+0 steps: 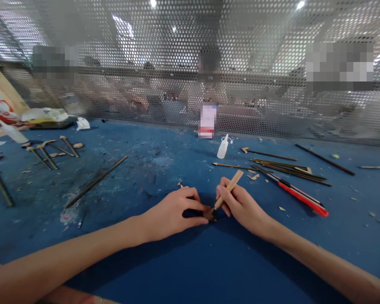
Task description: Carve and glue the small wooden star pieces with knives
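Note:
A small brown piece [209,214], perhaps wood or bark, lies at the table in front of me. My left hand [181,209] pinches its left side between thumb and fingers. In my right hand [235,200] is a wooden-handled carving tool [230,189], held like a pen with the handle slanting up to the right. Its narrow dark tip meets the brown piece; the exact shape of the tip is too small to tell. Just beyond my left hand, a thin stick with a pale end [180,184] shows partly.
A red utility knife [300,196] and several thin sticks [291,169] lie to the right. A white glue bottle [222,147] stands ahead, before a perforated metal screen [164,97]. Leftward are a long stick [96,182], several capped sticks [47,156] and a crumpled tissue [82,123].

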Demonstrator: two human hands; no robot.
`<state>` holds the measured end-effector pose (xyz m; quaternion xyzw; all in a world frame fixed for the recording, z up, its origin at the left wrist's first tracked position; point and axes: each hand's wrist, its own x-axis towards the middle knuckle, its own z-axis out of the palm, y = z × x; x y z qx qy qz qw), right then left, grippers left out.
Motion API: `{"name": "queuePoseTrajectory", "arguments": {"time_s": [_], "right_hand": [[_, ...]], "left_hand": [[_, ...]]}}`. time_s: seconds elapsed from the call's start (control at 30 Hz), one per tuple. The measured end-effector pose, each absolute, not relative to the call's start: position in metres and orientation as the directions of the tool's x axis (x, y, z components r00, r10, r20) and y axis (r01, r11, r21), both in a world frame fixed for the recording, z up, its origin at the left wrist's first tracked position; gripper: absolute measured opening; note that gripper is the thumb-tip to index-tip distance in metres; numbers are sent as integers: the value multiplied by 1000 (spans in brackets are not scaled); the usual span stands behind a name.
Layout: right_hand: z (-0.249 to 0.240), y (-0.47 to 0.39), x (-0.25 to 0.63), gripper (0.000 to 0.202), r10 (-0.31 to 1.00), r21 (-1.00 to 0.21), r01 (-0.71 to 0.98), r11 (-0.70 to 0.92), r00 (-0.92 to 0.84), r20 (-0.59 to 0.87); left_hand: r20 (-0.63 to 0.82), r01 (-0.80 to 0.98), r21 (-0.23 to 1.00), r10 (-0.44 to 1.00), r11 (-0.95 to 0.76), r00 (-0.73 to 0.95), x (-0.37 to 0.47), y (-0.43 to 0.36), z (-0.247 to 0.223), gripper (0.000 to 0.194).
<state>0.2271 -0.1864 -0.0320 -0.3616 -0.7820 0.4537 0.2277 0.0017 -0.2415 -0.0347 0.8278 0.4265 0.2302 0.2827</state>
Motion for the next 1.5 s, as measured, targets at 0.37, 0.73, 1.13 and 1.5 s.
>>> {"name": "queuePoseTrajectory", "arguments": {"time_s": [0.37, 0.73, 1.13, 1.5], "right_hand": [[-33, -188, 230, 41, 760, -842, 400, 361, -649, 17], [-34, -187, 229, 40, 773, -846, 402, 350, -635, 18], [-33, -188, 229, 41, 767, -838, 406, 364, -642, 22], [-23, -192, 231, 37, 695, -792, 425, 438, -719, -2]], "left_hand": [[135, 590, 658, 844, -468, 520, 2, -243, -34, 24], [140, 574, 671, 841, -469, 522, 2, -242, -35, 25], [143, 576, 667, 840, -472, 523, 1, -243, -35, 26], [126, 563, 694, 846, -449, 519, 2, -243, -35, 23]]}}
